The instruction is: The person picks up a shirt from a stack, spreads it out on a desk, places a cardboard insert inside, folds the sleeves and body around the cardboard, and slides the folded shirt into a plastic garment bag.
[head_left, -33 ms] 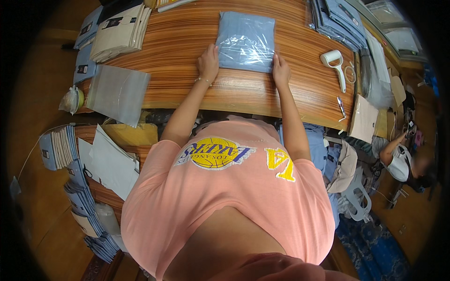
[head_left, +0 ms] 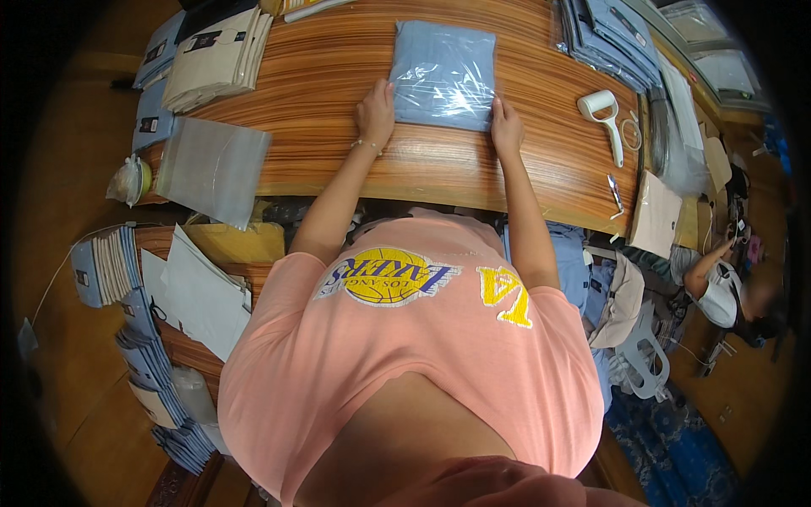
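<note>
A folded blue garment in a clear plastic bag (head_left: 443, 74) lies flat on the wooden table, its wrapping glinting with reflections. At its near left edge, my left hand (head_left: 376, 114) closes on the bag's side, fingers curled. My right hand (head_left: 507, 127) pinches the near right corner from the other side. Parts of the fingers on both hands are hidden against the package. A beaded bracelet (head_left: 368, 147) circles my left wrist.
The striped wooden table (head_left: 329, 84) carries beige folded garments (head_left: 211, 63), an empty clear bag (head_left: 215, 169), a white lint roller (head_left: 604, 118), a small pen-like tool (head_left: 615, 194) and bagged blue garments (head_left: 612, 38). Another person (head_left: 718, 291) works at the far right.
</note>
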The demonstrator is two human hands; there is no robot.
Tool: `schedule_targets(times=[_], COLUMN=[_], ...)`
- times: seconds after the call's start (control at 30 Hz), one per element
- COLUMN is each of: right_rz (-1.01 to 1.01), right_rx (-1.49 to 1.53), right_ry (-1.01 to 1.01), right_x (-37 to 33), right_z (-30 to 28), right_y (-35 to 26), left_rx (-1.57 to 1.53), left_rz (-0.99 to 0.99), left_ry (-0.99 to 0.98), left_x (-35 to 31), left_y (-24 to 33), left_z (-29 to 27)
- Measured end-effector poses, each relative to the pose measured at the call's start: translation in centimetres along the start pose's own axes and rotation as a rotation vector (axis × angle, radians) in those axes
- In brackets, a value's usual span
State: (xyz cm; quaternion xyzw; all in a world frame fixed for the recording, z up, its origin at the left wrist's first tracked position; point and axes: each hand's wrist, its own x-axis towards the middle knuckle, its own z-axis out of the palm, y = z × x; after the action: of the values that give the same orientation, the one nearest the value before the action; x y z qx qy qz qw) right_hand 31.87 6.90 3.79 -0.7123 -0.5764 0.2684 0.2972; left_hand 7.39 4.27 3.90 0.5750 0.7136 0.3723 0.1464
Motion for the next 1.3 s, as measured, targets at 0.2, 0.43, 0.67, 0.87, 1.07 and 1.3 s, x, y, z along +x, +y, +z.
schedule_targets(times=[0.2, 0.43, 0.67, 0.87, 1.07, 1.3], right_rz=[-0.008, 0.071, -0.003, -0.182, -0.247, -0.18], right_rx=[-0.024, -0.223, -0.399, -0.43, -0.53, -0.017], right_ry=[0.087, 0.057, 0.152, 0.19, 0.231, 0.112], right_x=[0.5, 1.1, 1.1, 0.8, 0.4, 0.6], right_z=[0.5, 0.5, 1.9, 2.3, 2.2, -0.1], right_y=[-0.4, -1.4, -1.6, -1.2, 0.9, 3.0], left_rx=[0.1, 0.117, 0.307, 0.415, 0.478, -0.103], left_rz=[-0.033, -0.049, 0.041, 0.116, 0.056, -0.035], left_ry=[-0.068, -0.081, -0.126, -0.008, -0.067, -0.157], left_x=[0.5, 1.2, 1.9, 1.0, 0.7, 0.6], left_y=[0.5, 0.0, 0.5, -1.5, -2.3, -2.4], left_z=[0.0, 0.3, 0.3, 1.0, 1.2, -1.2])
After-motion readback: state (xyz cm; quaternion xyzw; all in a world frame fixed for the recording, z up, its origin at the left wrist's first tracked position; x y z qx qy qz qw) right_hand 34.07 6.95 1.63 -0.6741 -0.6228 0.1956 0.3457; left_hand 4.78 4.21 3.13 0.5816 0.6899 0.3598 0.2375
